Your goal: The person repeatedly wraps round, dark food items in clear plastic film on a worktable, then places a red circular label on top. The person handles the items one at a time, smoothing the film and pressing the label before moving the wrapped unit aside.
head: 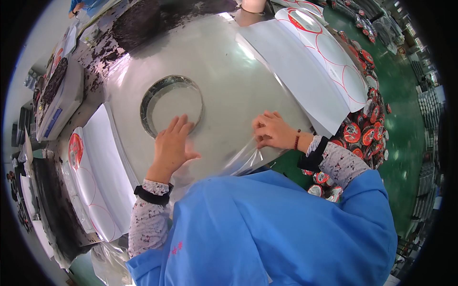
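Observation:
A shallow ring mould (pixel 144 107) with a dark, shiny wall lies on clear plastic film (pixel 236 162) spread over the worktable. My left hand (pixel 173 144), palm down and fingers spread, reaches over the ring's near rim; whether the fingertips touch it I cannot tell. To the right, my right hand (pixel 270 129) pinches the film near the table's front edge. The film rises in creases below those fingers. Nothing but the film shows inside the ring.
Stacks of white sheets with red circles flank the film at left (pixel 107 171) and right (pixel 300 68). Dark, flaky seaweed-like material (pixel 137 26) is heaped at the back. A white bin (pixel 68 103) stands left. Round red-labelled packs (pixel 368 132) pile up at right. A co-worker's hand (pixel 78 7) shows far off.

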`<action>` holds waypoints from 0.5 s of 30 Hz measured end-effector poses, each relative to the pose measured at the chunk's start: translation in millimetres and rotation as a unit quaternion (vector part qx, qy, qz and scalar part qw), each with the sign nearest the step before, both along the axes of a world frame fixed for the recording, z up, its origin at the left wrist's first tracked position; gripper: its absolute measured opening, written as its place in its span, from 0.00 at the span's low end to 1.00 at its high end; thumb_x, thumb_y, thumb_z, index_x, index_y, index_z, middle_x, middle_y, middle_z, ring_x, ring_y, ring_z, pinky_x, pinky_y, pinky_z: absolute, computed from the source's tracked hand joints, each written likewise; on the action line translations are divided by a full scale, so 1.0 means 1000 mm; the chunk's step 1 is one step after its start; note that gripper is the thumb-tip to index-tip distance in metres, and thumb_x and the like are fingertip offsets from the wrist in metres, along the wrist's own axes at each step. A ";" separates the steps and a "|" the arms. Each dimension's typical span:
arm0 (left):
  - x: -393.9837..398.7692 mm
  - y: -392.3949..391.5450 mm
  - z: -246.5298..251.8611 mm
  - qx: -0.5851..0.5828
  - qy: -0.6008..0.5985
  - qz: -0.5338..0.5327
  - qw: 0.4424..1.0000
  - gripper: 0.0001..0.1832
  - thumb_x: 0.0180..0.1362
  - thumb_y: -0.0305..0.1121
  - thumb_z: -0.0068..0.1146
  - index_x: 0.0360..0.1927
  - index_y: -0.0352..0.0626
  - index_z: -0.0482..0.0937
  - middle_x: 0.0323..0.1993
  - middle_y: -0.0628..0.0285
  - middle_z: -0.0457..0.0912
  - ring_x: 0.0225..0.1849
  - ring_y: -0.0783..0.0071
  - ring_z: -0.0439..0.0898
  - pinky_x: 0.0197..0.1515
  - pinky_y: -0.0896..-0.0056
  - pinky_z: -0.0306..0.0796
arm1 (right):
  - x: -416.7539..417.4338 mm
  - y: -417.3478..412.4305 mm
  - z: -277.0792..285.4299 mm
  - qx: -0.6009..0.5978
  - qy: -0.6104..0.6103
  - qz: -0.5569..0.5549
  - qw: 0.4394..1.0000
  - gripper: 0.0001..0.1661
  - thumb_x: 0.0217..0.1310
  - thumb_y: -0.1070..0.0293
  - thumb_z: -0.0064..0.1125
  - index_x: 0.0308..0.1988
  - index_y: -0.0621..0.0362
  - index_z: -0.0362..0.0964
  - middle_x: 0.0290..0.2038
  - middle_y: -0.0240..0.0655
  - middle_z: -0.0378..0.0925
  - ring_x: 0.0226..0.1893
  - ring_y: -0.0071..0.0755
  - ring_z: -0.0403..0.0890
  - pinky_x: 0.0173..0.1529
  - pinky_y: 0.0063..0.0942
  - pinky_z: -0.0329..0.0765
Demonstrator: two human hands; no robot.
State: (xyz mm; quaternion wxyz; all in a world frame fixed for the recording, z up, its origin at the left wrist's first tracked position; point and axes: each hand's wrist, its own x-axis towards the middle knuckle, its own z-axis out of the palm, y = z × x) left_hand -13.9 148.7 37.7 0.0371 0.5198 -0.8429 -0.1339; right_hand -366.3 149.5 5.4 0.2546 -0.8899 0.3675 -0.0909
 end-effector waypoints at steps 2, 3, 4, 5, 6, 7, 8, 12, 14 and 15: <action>0.001 0.001 -0.001 -0.002 0.002 0.001 1.000 0.50 0.32 0.48 0.79 0.63 0.48 0.70 0.71 0.61 0.64 0.73 0.60 0.60 0.65 0.53 0.65 | 0.002 0.002 0.006 -0.025 -0.004 0.001 1.000 0.10 0.49 0.55 0.70 0.28 0.43 0.78 0.41 0.27 0.71 0.48 0.38 0.68 0.54 0.42 0.61; 0.001 0.001 -0.002 -0.004 0.002 0.000 1.000 0.50 0.31 0.48 0.79 0.63 0.48 0.70 0.71 0.61 0.64 0.73 0.60 0.60 0.65 0.53 0.65 | 0.001 0.003 0.002 -0.023 -0.008 -0.002 1.000 0.10 0.49 0.55 0.70 0.28 0.43 0.78 0.42 0.27 0.71 0.48 0.38 0.68 0.55 0.42 0.61; 0.001 0.000 -0.002 -0.007 0.003 -0.002 1.000 0.50 0.31 0.48 0.79 0.62 0.48 0.70 0.71 0.61 0.64 0.73 0.60 0.60 0.65 0.53 0.65 | -0.001 0.003 -0.005 -0.021 -0.013 -0.005 1.000 0.10 0.49 0.54 0.70 0.28 0.43 0.78 0.42 0.27 0.71 0.48 0.38 0.68 0.55 0.42 0.61; 0.001 0.000 -0.002 -0.009 0.003 -0.003 1.000 0.50 0.31 0.48 0.79 0.62 0.48 0.70 0.71 0.61 0.64 0.73 0.60 0.61 0.65 0.53 0.65 | -0.003 0.003 -0.008 -0.019 -0.017 -0.008 1.000 0.10 0.49 0.54 0.70 0.28 0.43 0.78 0.42 0.28 0.71 0.48 0.38 0.68 0.55 0.42 0.61; 0.001 0.000 -0.002 -0.010 0.002 -0.003 1.000 0.49 0.31 0.48 0.79 0.62 0.48 0.71 0.71 0.61 0.64 0.73 0.60 0.61 0.65 0.53 0.65 | -0.004 -0.001 -0.008 0.012 -0.026 -0.012 1.000 0.10 0.50 0.54 0.70 0.28 0.43 0.78 0.42 0.28 0.71 0.49 0.39 0.68 0.55 0.42 0.61; 0.000 0.001 -0.001 -0.011 0.001 -0.002 1.000 0.49 0.31 0.47 0.79 0.62 0.48 0.71 0.71 0.61 0.64 0.73 0.60 0.61 0.64 0.53 0.64 | -0.005 -0.005 -0.006 0.042 -0.035 -0.015 0.998 0.10 0.50 0.54 0.70 0.28 0.43 0.78 0.42 0.28 0.71 0.49 0.39 0.68 0.55 0.43 0.61; 0.000 0.001 0.000 -0.012 0.000 -0.002 1.000 0.49 0.31 0.47 0.79 0.62 0.48 0.71 0.71 0.61 0.64 0.73 0.60 0.61 0.64 0.53 0.64 | -0.006 -0.008 -0.005 0.073 -0.044 -0.019 0.996 0.09 0.50 0.54 0.69 0.28 0.43 0.78 0.43 0.28 0.71 0.49 0.40 0.68 0.55 0.43 0.61; 0.001 0.001 -0.003 -0.008 0.012 0.000 1.000 0.49 0.31 0.47 0.79 0.62 0.48 0.71 0.70 0.61 0.65 0.72 0.60 0.61 0.65 0.53 0.64 | -0.005 0.009 0.013 -0.011 0.018 0.009 1.000 0.08 0.55 0.54 0.65 0.29 0.43 0.79 0.43 0.28 0.72 0.49 0.38 0.69 0.55 0.43 0.61; 0.000 0.002 -0.001 -0.009 0.013 0.001 1.000 0.50 0.30 0.47 0.79 0.62 0.47 0.71 0.70 0.60 0.65 0.72 0.59 0.61 0.65 0.53 0.64 | -0.006 0.006 0.005 -0.027 0.009 0.018 0.999 0.08 0.55 0.54 0.63 0.30 0.43 0.80 0.40 0.29 0.73 0.48 0.36 0.70 0.53 0.42 0.63; -0.001 0.001 0.000 -0.012 0.009 0.001 1.000 0.50 0.30 0.47 0.79 0.62 0.47 0.71 0.70 0.60 0.65 0.72 0.59 0.62 0.64 0.53 0.64 | -0.007 0.003 0.006 -0.023 0.007 0.026 0.999 0.08 0.55 0.55 0.62 0.29 0.44 0.79 0.39 0.29 0.74 0.47 0.36 0.71 0.52 0.40 0.64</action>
